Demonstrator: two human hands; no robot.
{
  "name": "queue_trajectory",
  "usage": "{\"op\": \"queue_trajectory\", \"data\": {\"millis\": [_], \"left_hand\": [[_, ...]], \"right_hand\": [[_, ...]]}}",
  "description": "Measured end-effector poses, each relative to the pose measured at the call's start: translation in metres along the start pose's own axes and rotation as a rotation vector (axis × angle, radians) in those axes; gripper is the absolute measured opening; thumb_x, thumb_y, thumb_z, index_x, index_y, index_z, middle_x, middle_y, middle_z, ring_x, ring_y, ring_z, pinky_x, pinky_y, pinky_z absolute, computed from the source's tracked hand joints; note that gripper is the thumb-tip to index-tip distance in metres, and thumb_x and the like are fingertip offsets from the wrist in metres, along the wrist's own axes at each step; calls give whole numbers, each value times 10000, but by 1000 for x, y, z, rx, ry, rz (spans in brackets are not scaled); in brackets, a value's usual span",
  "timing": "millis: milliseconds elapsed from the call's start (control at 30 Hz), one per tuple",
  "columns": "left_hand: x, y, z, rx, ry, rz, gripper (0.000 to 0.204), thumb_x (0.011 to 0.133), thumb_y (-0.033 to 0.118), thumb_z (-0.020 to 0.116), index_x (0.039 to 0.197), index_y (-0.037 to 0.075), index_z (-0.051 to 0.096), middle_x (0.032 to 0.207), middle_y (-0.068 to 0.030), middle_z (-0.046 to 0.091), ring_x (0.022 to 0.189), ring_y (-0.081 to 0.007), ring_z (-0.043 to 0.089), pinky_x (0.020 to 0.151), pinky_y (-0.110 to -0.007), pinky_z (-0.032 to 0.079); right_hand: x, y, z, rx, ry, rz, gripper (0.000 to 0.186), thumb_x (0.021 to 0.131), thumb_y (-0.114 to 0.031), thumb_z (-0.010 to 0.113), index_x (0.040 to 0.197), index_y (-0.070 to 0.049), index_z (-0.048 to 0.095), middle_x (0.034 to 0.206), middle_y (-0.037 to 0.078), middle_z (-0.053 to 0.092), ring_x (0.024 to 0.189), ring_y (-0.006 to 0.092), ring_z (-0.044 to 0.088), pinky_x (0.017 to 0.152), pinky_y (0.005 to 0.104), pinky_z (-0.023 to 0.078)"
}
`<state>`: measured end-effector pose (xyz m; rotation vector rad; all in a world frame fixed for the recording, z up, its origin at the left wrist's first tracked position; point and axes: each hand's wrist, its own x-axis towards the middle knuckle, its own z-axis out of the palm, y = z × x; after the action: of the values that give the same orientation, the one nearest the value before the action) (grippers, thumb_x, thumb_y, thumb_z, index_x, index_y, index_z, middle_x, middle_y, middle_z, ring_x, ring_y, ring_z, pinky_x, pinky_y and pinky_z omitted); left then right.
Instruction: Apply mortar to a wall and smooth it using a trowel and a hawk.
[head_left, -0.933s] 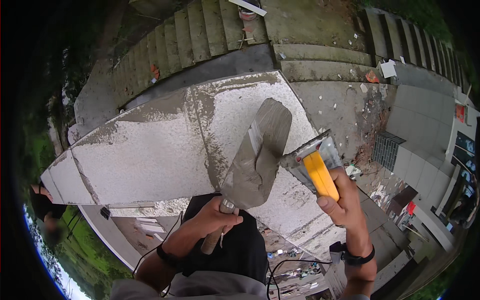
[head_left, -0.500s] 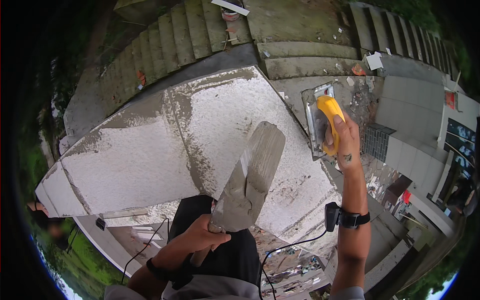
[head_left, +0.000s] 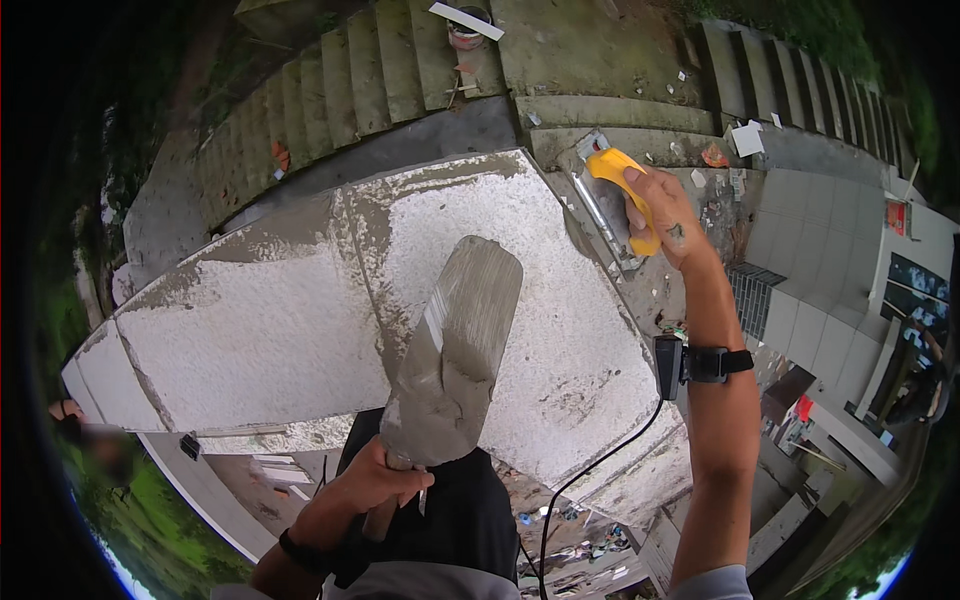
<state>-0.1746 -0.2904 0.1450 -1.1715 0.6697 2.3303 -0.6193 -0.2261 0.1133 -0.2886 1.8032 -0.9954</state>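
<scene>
My left hand is closed round the handle of a long, round-ended mortar hawk. Grey wet mortar coats its blade, thickest near the handle. In my right hand is a plastering trowel, gripped by its yellow handle. The trowel is at the far right edge of a large whitish slab; whether its blade touches that edge I cannot tell. Grey mortar lies along the slab's far border and in a strip across its middle. The hawk is over the slab's near middle.
Concrete steps descend beyond the slab, with a bucket on them. Rubble lies below on the right, near a tiled wall. A black cable hangs from my right wrist device. Another person is at the left edge.
The plastering trowel in my right hand has moved away and to the left along the slab's edge. The hawk in my left hand has shifted left.
</scene>
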Motion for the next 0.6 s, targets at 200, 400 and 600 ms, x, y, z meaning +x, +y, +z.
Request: {"op": "queue_trajectory", "data": {"millis": [200,400,600], "left_hand": [[1,2,-2,7,-16,23,115,812,-10,699,830,24,591,600,-13,562,480,-87,530,461,-256,416],[0,9,-2,9,-17,8,123,807,-13,703,839,22,590,597,-17,564,481,-88,531,463,-258,417],[-6,5,-7,-31,11,41,127,807,-8,703,842,26,586,588,-7,555,476,-89,526,463,-257,410]], "right_hand": [[34,9,14,95,-192,113,418,918,-443,607,998,-36,555,560,-7,452,423,87,370,454,247,337],[43,-9,5,-52,49,-26,407,927,-419,577,1029,-25,581,571,-12,440,448,75,376,465,249,352],[-66,47,-2,-886,93,-522,428,854,-460,655,878,-36,601,576,58,524,485,200,532,468,320,403]]}}
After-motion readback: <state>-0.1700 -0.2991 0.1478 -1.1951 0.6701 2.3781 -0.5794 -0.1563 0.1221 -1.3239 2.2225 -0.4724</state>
